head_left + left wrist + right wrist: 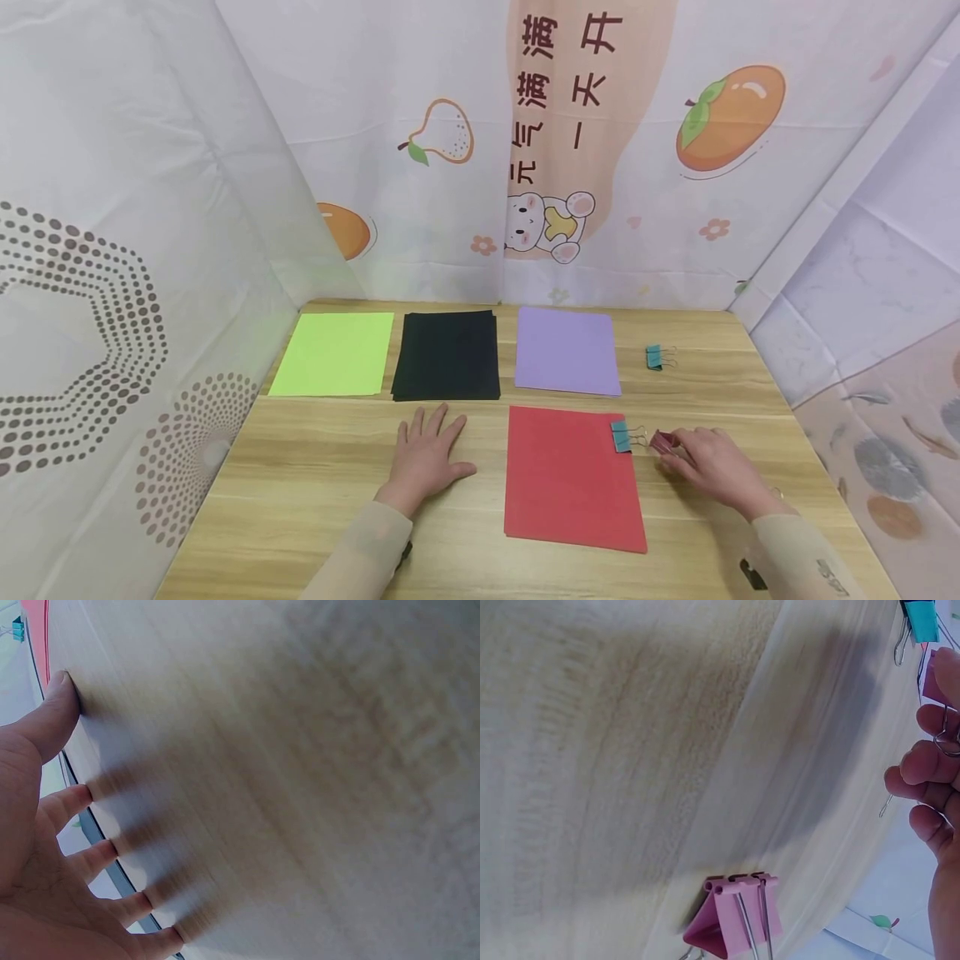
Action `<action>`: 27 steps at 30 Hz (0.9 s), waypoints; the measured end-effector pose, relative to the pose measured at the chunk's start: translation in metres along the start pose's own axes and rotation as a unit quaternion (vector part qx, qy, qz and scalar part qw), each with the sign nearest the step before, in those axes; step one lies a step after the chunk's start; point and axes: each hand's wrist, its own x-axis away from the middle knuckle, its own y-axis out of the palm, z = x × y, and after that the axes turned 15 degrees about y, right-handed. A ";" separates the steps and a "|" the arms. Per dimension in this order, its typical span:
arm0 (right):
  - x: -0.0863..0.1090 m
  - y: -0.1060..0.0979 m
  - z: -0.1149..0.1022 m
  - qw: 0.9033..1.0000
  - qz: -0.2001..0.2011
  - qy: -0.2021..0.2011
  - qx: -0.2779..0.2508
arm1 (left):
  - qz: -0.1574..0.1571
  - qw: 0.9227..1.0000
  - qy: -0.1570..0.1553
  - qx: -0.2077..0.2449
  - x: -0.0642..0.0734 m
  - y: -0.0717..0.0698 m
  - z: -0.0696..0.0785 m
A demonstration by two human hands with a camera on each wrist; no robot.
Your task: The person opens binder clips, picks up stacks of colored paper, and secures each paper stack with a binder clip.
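My right hand pinches a dark pink binder clip between thumb and fingers, just right of a stack of red paper. A teal binder clip sits on that stack's right edge near the far corner, its wire handles pointing toward the pink clip. Flat on the wooden table, with fingers spread, my left hand rests to the left of the red paper and holds nothing. In the right wrist view a second pink binder clip lies on the table nearer the wrist; the right arm mostly hides it in the head view.
Along the table's back lie yellow-green paper, black paper and purple paper, left to right. Another teal binder clip stands right of the purple sheets. Printed curtains hang close behind and beside the wooden table.
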 end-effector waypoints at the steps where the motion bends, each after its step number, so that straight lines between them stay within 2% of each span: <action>1: 0.000 0.000 0.000 1.000 0.003 -0.005 0.002 | -0.001 1.000 -0.001 0.000 0.000 0.000 0.000; 8: 0.001 -0.002 -0.002 0.999 0.030 -0.028 0.011 | 0.001 1.000 -0.002 0.004 0.001 -0.001 0.000; 11: 0.001 -0.002 -0.002 0.997 0.054 -0.047 0.011 | 0.002 1.000 -0.001 0.004 0.001 -0.001 0.000; 20: -0.002 0.002 0.000 0.983 0.140 -0.121 0.005 | 0.005 1.000 0.004 -0.004 0.001 0.000 0.000; 27: -0.004 0.005 0.003 0.977 0.158 -0.144 0.004 | 0.005 1.000 0.006 -0.012 -0.001 0.001 -0.001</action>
